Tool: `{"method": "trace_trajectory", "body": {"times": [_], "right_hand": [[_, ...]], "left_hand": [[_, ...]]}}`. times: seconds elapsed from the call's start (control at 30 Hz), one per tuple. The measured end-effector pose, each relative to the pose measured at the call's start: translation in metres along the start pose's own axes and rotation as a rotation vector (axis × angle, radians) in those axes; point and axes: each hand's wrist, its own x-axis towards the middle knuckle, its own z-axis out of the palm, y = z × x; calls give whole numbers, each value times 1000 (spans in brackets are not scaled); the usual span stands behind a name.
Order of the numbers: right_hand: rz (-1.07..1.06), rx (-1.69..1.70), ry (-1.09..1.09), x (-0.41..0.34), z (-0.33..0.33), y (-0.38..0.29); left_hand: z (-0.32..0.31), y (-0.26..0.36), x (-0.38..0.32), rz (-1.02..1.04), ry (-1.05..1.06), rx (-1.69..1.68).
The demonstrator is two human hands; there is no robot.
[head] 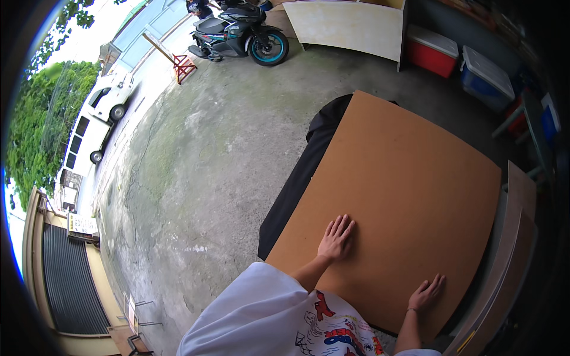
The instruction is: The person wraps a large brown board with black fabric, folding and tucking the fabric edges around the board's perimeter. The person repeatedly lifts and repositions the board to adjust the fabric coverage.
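Observation:
A large flat brown board (pixel 401 178) lies in front of me over a black cloth (pixel 289 196), which shows along its left edge and far corner. Near the board's left side, my left hand (pixel 337 238) rests flat with its fingers slightly spread. Closer to the near right edge, my right hand (pixel 426 292) also lies on the surface, a thin bracelet at its wrist. Neither hand holds anything. What supports the board is hidden.
Leaning panels (pixel 503 267) stand close on the right. Beyond the board are a red cooler (pixel 432 55), a blue cooler (pixel 485 84) and a white cabinet (pixel 347 24). A motorcycle (pixel 240 35) and a person (pixel 199 8) are farther off, with a white van (pixel 87 133) left.

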Motion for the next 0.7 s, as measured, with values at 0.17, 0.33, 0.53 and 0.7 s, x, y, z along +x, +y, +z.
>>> {"method": "trace_trajectory", "body": {"times": [0.17,0.33,0.53,0.7], "right_hand": [[24,5,-30,3,-9,-4],[2,31,-12,16,12,15],[-4,53,-3,46,17,15],[26,16,-35,47,13,13]], "left_hand": [[-8,1,8,19,28,-2],[2,8,28,21,-3,-30],[22,16,47,28,49,29],[20,19,49,36,42,46]]}}
